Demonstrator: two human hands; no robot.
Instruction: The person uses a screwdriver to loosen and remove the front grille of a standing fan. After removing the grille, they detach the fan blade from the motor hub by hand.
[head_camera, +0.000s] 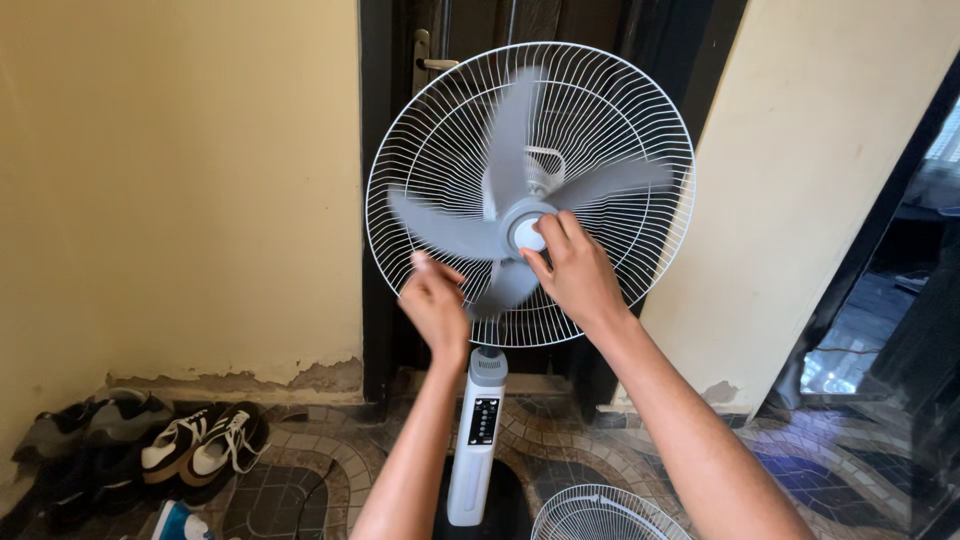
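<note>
A white pedestal fan stands in front of me with its front grille off; the rear wire grille (610, 120) rings grey blades (455, 232) that look motion-blurred. My right hand (572, 270) pinches the white cap (525, 234) at the blade hub. My left hand (436, 303) is curled near the lower blade, its fingers blurred. The fan's white column (476, 440) with a dark control panel drops between my forearms.
The detached front grille (600, 512) lies on the patterned tile floor at the bottom. Several shoes (190, 445) sit along the yellow wall at lower left. A dark door with a handle (425, 65) stands behind the fan. An opening lies at right.
</note>
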